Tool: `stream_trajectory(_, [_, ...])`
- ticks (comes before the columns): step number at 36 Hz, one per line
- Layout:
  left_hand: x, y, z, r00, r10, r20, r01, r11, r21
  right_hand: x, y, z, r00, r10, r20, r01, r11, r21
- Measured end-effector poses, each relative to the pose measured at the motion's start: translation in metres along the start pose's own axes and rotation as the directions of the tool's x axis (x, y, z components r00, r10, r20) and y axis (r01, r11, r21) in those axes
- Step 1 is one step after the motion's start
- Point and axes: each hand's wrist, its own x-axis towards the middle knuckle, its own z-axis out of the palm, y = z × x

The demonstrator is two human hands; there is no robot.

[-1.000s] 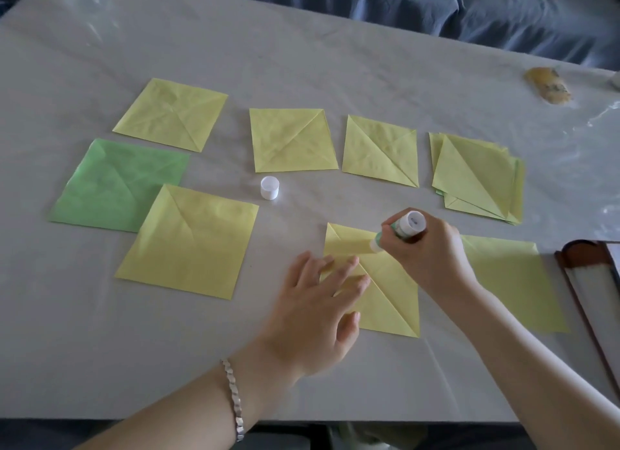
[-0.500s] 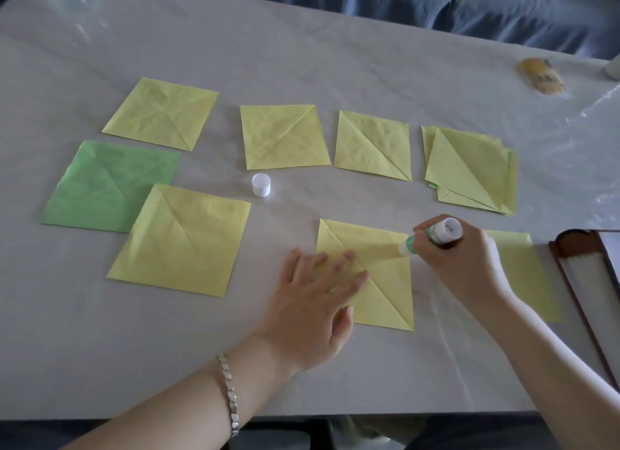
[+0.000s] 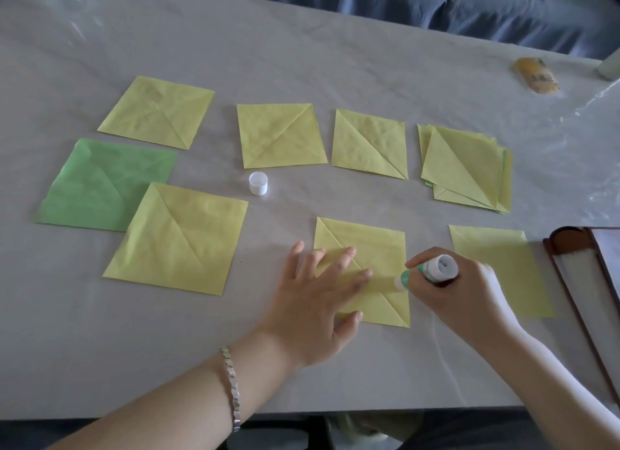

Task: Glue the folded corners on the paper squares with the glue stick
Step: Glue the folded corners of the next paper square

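A yellow folded paper square (image 3: 375, 248) lies near the table's front edge. My left hand (image 3: 318, 298) presses flat on its left half with fingers spread. My right hand (image 3: 463, 295) grips a white and green glue stick (image 3: 426, 272), whose tip touches the square's right edge, about midway down. The white cap (image 3: 258, 183) of the glue stick stands alone on the table behind the square.
Several more yellow squares lie around: a large one (image 3: 177, 238) overlapping a green square (image 3: 100, 184), a stack (image 3: 466, 168) at the right, a single one (image 3: 496, 258) under my right wrist. A brown-framed object (image 3: 577, 258) sits at the right edge, an orange packet (image 3: 536, 75) far right.
My right hand has drawn the glue stick from the square's top middle to its right edge and downward. My left hand has stayed pressed on the paper.
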Motion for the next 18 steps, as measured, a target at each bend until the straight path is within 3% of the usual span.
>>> stream_trajectory(18, [0.000,0.000,-0.001,1.000,-0.001,0.024,0.000,1.000,0.029,0.044,-0.012,0.002,0.999,-0.033,-0.035,0.034,0.999,0.015])
